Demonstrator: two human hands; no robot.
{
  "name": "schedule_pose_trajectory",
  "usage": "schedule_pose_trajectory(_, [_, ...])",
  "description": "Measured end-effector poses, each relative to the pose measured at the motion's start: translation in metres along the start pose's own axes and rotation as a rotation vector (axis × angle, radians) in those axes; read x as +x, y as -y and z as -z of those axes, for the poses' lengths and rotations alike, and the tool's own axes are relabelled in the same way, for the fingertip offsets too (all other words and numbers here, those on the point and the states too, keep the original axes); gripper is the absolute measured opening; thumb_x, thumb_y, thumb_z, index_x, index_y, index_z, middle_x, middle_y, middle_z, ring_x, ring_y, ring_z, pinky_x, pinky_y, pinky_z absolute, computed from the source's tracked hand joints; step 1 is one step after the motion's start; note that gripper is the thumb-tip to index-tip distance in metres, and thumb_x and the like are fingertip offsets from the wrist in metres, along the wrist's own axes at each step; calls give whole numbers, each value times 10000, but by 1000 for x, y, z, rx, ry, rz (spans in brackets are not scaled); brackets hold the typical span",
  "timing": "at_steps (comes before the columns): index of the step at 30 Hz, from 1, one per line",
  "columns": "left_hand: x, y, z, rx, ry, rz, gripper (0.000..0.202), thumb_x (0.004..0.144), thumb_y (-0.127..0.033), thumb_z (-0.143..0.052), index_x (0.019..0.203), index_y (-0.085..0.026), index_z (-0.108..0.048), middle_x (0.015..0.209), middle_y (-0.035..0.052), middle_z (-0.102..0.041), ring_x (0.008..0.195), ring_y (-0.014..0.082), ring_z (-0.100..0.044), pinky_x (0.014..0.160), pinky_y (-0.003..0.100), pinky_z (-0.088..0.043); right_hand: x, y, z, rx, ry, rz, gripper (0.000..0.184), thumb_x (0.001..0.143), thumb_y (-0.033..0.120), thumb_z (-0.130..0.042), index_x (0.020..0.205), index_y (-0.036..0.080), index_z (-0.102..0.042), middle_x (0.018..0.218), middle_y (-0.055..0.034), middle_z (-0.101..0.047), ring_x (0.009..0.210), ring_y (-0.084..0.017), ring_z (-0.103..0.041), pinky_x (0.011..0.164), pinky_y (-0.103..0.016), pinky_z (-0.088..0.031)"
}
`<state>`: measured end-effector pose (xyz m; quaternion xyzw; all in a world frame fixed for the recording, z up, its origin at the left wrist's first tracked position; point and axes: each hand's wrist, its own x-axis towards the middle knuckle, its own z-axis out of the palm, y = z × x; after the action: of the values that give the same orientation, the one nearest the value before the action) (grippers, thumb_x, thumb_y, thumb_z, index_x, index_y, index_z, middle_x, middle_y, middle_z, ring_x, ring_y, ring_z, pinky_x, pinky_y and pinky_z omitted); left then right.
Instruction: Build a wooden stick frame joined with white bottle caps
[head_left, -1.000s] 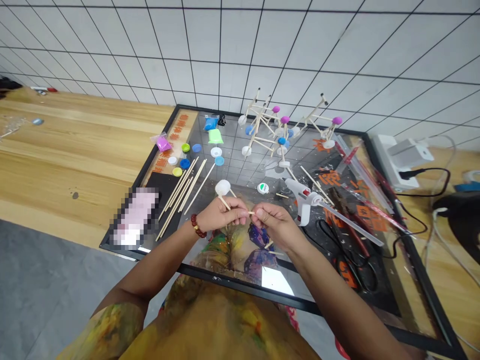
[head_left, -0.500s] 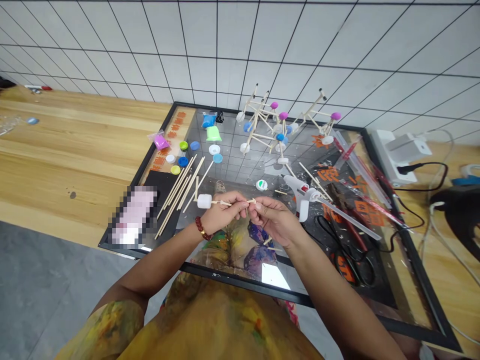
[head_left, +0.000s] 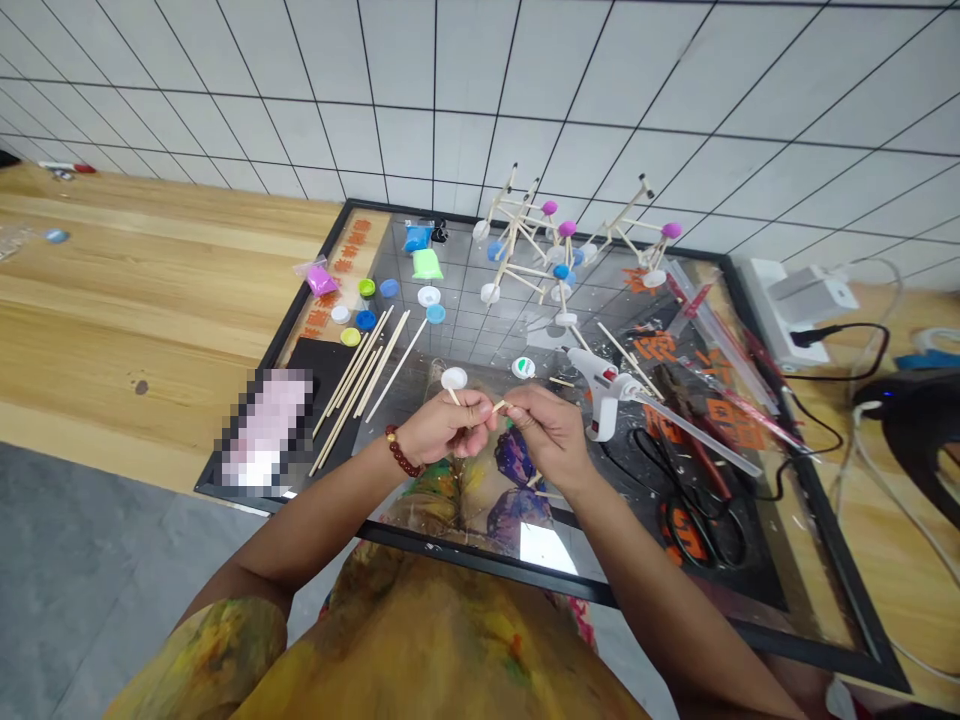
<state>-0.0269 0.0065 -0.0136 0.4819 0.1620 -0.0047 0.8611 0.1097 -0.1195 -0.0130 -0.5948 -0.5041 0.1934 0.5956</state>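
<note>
My left hand (head_left: 450, 425) grips a thin wooden stick with a round white cap (head_left: 454, 378) on its upper end, the flat face tilted upward. My right hand (head_left: 547, 435) pinches a short wooden stick (head_left: 500, 406) between its fingertips. That stick's tip points at my left hand, with a small gap between the hands. A white hot glue gun (head_left: 600, 395) lies just beyond my right hand, with a clear glue stick (head_left: 697, 432) in its rear. A loose bundle of wooden sticks (head_left: 360, 370) lies to the left of my left hand.
Stick models with white, blue and pink ends (head_left: 555, 240) stand at the back of a black-framed glass board (head_left: 480, 540). Coloured clay packets and caps lie at back left, scissors (head_left: 694, 530) at right, and a blurred pink object (head_left: 268, 430) at left.
The white cap has swung from pointing left to facing upward, as my left hand turned the stick. Both hands still hold their sticks.
</note>
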Motion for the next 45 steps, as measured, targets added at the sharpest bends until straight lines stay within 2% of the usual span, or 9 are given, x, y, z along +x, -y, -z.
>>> schedule_pose_trajectory(4, [0,-2,2,-46,12,22,505,766,-621,-807,789,-155,-613,492,-8,-598,356,72,-444,372,192,-299,-2,-8,-2,209,-147,-182,224,935,420,-674,801,247,-723,744,-6,-690,698,-176,-614,692,-317,-495])
schedule_pose_trajectory(11, [-3,-7,3,-3,2,5,473,779,-576,-819,820,-131,-665,563,18,-653,423,81,-525,421,198,-362,-1,-5,18,-261,100,-212,105,829,264,-698,866,227,-790,920,-62,-767,788,-202,-676,788,-369,-536])
schedule_pose_trajectory(16, [-4,-7,-1,-18,87,85,467,791,-538,-818,965,-120,-700,724,53,-710,481,76,-539,413,187,-330,8,-2,14,-1,98,-312,296,945,484,-649,892,244,-814,826,-44,-749,788,-207,-678,777,-385,-552])
schedule_pose_trajectory(23, [-2,-4,-13,94,-67,174,254,790,-195,-701,615,-141,-526,582,-26,-522,411,5,-327,407,174,-168,10,2,-10,93,97,-260,138,790,407,-830,844,281,-833,967,-50,-746,893,-211,-678,754,-356,-536])
schedule_pose_trajectory(29, [-15,-5,-13,237,-125,172,121,850,-241,-686,852,-120,-676,593,-9,-616,408,37,-389,405,182,-236,11,-6,-9,369,-24,-524,276,822,510,-753,755,245,-717,877,-23,-726,705,-142,-570,636,-288,-466])
schedule_pose_trajectory(33, [-20,-6,-13,247,-135,231,151,847,-228,-667,738,-145,-603,506,-26,-561,353,34,-330,387,199,-177,10,-2,-10,266,152,-441,303,733,505,-856,868,245,-777,864,-32,-699,785,-184,-592,711,-333,-485])
schedule_pose_trajectory(36, [-21,-6,-16,344,-131,205,219,831,-191,-648,639,-153,-549,499,-20,-554,369,36,-368,408,195,-225,8,-1,-17,223,168,-374,309,675,478,-914,802,242,-760,820,-25,-676,749,-182,-568,699,-348,-484])
schedule_pose_trajectory(40, [-26,-6,-13,464,-223,117,172,862,-274,-652,751,-147,-614,576,-18,-607,428,58,-443,462,194,-316,7,-4,-17,471,-44,-530,364,688,532,-897,767,250,-680,697,30,-621,605,-120,-503,581,-280,-444])
schedule_pose_trajectory(45, [-34,0,-6,657,-299,-36,261,896,-358,-650,737,-152,-650,619,-24,-563,557,84,-467,560,207,-345,6,-6,-13,590,-62,-599,429,638,549,-928,769,237,-665,700,33,-657,599,-103,-550,570,-243,-478])
